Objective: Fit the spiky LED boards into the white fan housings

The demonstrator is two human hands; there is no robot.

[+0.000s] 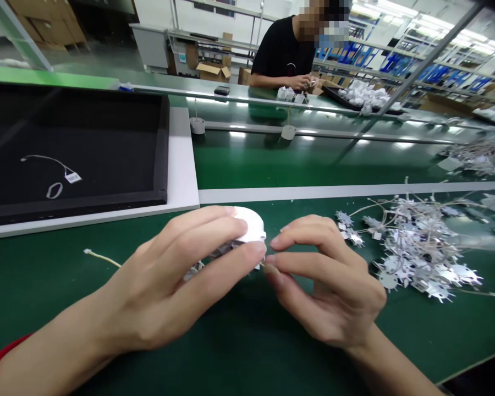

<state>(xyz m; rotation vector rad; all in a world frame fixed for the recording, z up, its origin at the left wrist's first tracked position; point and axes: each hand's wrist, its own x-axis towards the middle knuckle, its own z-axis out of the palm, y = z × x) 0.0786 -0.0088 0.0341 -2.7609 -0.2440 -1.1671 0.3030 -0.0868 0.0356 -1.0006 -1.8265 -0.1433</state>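
My left hand (169,280) grips a round white plastic housing (251,223) between thumb and fingers, tilted above the green bench. Metallic parts show under that hand, mostly covered by the fingers. A pale cable with a small white connector (88,251) sticks out to the left behind the wrist. At the housing's lower right edge my right hand (330,275) pinches thumb and index finger together. A tiny light-coloured piece shows at those fingertips, perhaps a wire end; its kind I cannot make out.
To the right lies a heap of silvery, spiky-edged plates with wires (416,247). A black tray (160,148) at left holds a small labelled cable (73,177). Two white round pieces (288,132) sit along the middle strip. Across the bench, a person in black (280,49) handles small parts.
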